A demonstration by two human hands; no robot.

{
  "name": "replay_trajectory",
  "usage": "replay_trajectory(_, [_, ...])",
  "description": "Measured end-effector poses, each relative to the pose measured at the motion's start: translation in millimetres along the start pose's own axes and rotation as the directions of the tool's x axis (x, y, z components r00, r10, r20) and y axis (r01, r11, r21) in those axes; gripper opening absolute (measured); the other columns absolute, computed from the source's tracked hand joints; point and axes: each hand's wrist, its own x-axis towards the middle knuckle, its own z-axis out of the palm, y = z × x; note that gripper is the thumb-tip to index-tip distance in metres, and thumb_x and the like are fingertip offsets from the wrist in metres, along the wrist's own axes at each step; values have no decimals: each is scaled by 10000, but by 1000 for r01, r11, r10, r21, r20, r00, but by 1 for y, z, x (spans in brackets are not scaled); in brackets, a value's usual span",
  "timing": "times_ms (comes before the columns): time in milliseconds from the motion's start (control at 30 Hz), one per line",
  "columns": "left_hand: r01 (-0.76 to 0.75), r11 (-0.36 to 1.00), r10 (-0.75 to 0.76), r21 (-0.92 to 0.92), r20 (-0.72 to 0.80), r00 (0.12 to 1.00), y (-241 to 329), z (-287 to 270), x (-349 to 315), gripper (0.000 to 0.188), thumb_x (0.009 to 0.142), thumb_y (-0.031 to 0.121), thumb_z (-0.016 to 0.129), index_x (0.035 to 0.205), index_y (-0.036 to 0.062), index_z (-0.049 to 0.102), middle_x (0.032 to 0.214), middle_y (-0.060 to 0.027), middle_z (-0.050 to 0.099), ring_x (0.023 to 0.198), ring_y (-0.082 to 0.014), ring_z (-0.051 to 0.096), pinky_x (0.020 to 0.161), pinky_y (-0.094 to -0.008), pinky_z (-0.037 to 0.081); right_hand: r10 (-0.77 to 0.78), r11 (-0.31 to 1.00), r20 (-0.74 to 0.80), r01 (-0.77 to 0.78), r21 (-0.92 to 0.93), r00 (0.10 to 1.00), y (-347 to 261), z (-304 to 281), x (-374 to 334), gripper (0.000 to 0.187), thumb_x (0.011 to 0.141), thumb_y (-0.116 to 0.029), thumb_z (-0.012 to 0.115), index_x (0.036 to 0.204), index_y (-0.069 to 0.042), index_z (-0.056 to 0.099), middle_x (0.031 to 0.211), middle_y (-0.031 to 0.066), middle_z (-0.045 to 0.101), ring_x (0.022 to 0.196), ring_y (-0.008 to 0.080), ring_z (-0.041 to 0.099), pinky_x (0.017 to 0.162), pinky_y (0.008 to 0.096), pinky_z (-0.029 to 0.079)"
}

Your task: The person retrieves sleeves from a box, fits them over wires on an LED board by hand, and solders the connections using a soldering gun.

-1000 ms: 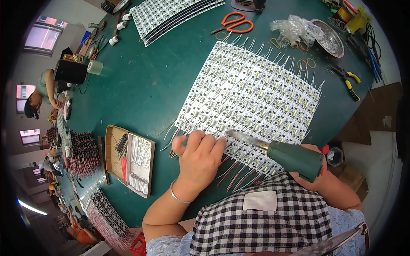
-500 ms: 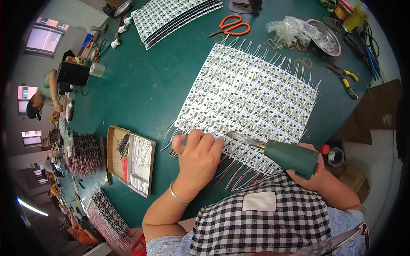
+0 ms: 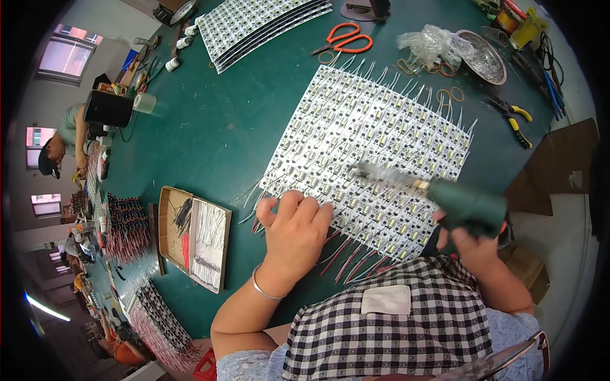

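Glue gun [image 3: 467,206], dark green, sits at right of centre in the frame, clamped in my right hand [image 3: 467,244]; fingers wrapped round the grip, nozzle with a clear glue stick pointing left over the board panel [image 3: 375,152]. Nozzle tip hovers over the panel's lower middle rows; I cannot tell whether it touches.

Panel: a big sheet of small white circuit strips with wire leads, lying at a slant across the centre of the green tabletop [image 3: 210,133]. Red and white wires stick out along its lower edge.

Left hand [image 3: 295,232] lies flat, fingers spread and pressing down on the panel's lower left corner, holding nothing. A bangle circles that wrist.

Left of the left hand, a shallow cardboard tray [image 3: 194,238] with bundles of white and dark wires, lower left of centre. Near it, well apart from the hands, stacks of finished strips along the left edge.

Upper centre: orange-handled scissors [image 3: 343,39]. Upper right: crumpled clear plastic bag [image 3: 432,44] beside a round metal dish [image 3: 483,56]; yellow-handled pliers [image 3: 515,117] at right. Second stack of panels [image 3: 260,22] at the top. Another person [image 3: 60,143] at far left.
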Motion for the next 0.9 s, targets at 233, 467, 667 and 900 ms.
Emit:
replay_trajectory(233, [2, 1000, -2, -6, -8, 1000, 0, -1, -2, 111, 712, 125, 567, 796, 167, 625, 714, 40, 479, 832, -137, 499, 833, -396, 252, -417, 908, -268, 410, -83, 868, -29, -41, 11, 426, 853, -109, 495, 1241, 44, 403, 1135, 172, 559, 705, 139, 566, 576, 251, 469])
replay_trajectory(467, [23, 1000, -23, -21, -13, 1000, 1, -1, -2, 160, 667, 107, 636, 800, 193, 662, 723, 71, 536, 809, -138, 522, 808, -395, 262, -399, 917, -232, 389, -90, 887, 17, -54, -9, 454, 835, -172, 534, 1234, 31, 454, 1152, 135, 567, 749, 127, 573, 623, 262, 458])
replay_trajectory(667, [90, 995, -95, -45, -107, 990, 20, -3, -6, 157, 716, 145, 578, 851, 194, 642, 765, 65, 524, 853, -131, 512, 831, -404, 242, -338, 807, 365, 466, -363, 868, 27, -43, -21, 430, 823, -159, 540, 1215, 13, 499, 1095, 137, 615, 953, 214, 608, 818, 356, 478])
replay_trajectory(900, [58, 996, -64, -60, -86, 994, 22, 7, -8, 150, 728, 149, 572, 848, 199, 647, 772, 68, 522, 856, -128, 508, 830, -413, 236, -249, 734, 423, 455, -505, 871, 45, -26, -15, 421, 747, -92, 637, 1141, 24, 545, 1069, 131, 632, 956, 223, 632, 861, 323, 483])
